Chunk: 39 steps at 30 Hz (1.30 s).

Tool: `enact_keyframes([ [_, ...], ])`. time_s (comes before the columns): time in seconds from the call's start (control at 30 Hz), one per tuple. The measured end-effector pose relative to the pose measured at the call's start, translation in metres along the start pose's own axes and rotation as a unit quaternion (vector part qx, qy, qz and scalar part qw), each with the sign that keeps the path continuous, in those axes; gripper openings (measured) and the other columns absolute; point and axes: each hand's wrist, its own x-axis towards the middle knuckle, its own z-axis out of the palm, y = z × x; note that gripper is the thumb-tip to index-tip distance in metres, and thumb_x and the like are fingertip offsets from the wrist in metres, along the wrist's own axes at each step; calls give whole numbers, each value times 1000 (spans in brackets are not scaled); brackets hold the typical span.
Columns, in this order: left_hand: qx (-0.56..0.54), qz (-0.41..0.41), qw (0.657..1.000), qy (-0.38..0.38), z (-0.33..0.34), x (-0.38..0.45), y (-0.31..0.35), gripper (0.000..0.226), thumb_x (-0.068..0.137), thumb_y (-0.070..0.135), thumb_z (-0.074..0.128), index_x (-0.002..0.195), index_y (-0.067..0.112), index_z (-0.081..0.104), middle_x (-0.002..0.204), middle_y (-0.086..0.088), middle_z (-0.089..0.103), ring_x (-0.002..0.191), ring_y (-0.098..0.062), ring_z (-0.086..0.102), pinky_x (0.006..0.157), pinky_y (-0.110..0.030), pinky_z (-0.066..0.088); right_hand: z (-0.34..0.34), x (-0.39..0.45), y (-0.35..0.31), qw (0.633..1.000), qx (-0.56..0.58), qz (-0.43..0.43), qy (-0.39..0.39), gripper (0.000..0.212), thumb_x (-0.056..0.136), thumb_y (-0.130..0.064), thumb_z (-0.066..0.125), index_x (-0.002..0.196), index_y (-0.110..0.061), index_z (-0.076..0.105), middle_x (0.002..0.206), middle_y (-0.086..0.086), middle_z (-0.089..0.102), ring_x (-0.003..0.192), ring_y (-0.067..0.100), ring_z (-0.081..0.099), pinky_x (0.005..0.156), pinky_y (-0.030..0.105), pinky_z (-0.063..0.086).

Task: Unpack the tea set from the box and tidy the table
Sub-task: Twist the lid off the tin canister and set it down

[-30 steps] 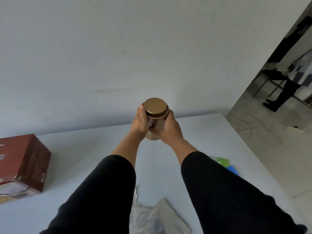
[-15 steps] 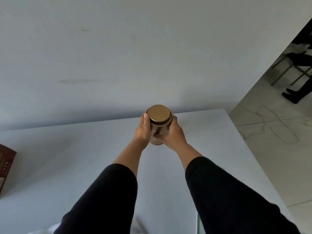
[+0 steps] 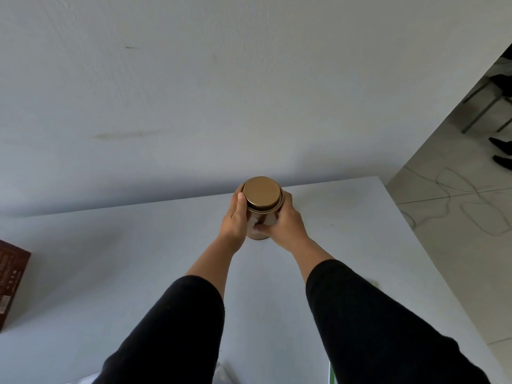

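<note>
A round brown tea canister (image 3: 261,199) with a flat golden lid stands upright near the far edge of the white table (image 3: 110,259), its base at or just above the tabletop. My left hand (image 3: 235,220) grips its left side, thumb up along the lid's rim. My right hand (image 3: 285,224) wraps its right side, thumb across the front of the body. The dark red box (image 3: 12,281) sits at the table's left edge, mostly out of frame.
A pale wall rises straight behind the table. The table's right edge drops to a tiled floor with a loose cable (image 3: 465,200); chair legs and a person's shoes (image 3: 501,151) are farther right. Clear wrapping (image 3: 224,375) lies at the bottom edge.
Both hands have carried the canister forward and down towards the far edge of the table. My view has swung right, so the red box has slid almost out of frame.
</note>
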Motion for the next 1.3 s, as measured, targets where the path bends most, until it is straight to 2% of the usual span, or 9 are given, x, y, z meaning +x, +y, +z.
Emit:
enact_keyframes([
  [0.2,-4,7,1000,-3,0,-4,-3,46,100,48,18,142,37,33,138,5,46,130,-15,39,105,-30,31,2,-1,2,1000,1,8,8,93,67,-17,85,140,-19,27,137,3,50,126,25,49,90,24,41],
  [0.43,6,18,1000,2,-3,-22,-7,50,101,45,21,149,32,21,152,9,30,130,-2,31,101,-19,21,-20,-6,-7,994,-94,30,-50,86,80,-2,66,149,-21,18,150,6,35,136,26,37,106,33,37],
  [0.5,13,6,1000,13,-3,-28,-10,65,95,49,36,151,27,13,157,5,21,142,-12,23,108,-26,20,-32,-5,-15,989,-143,23,-39,77,84,4,55,150,-16,22,151,10,30,138,28,35,108,34,35],
  [0.57,79,20,997,1,-5,-29,-12,94,73,56,47,152,24,6,159,4,14,146,-17,16,113,-35,21,-39,-1,-25,988,-155,-5,1,61,88,1,48,146,-11,32,146,13,36,132,28,42,105,32,36],
  [0.63,151,40,988,-3,-4,-29,-12,106,65,50,56,152,24,0,159,5,12,146,-17,16,111,-33,23,-40,1,-35,988,-150,-27,28,49,91,-7,46,140,-10,42,137,11,42,123,27,48,98,29,38],
  [0.73,186,55,981,27,3,-29,-12,112,69,30,74,151,24,-2,157,6,17,143,-14,23,103,-21,26,-34,2,-49,984,-172,-47,16,53,88,-26,54,138,-12,45,135,6,42,124,21,46,99,30,39],
  [0.87,119,47,989,74,6,-16,4,120,62,31,84,150,29,2,151,8,31,136,-12,36,95,-18,31,-23,6,-71,970,-232,-74,0,64,83,-42,62,136,-10,46,134,6,41,131,21,39,103,33,39],
  [1.17,134,26,988,73,14,-6,13,118,59,36,86,149,24,11,153,4,27,139,-15,30,110,-32,30,-17,5,-64,951,-301,-61,27,70,78,-46,67,134,-10,46,132,9,45,126,27,37,101,34,40],
  [1.3,119,31,989,81,14,-6,14,96,59,31,86,138,25,32,134,6,51,120,-16,51,93,-29,44,-16,7,-65,958,-283,-42,20,69,76,-44,69,129,-8,48,128,10,43,125,27,37,98,34,42],
])
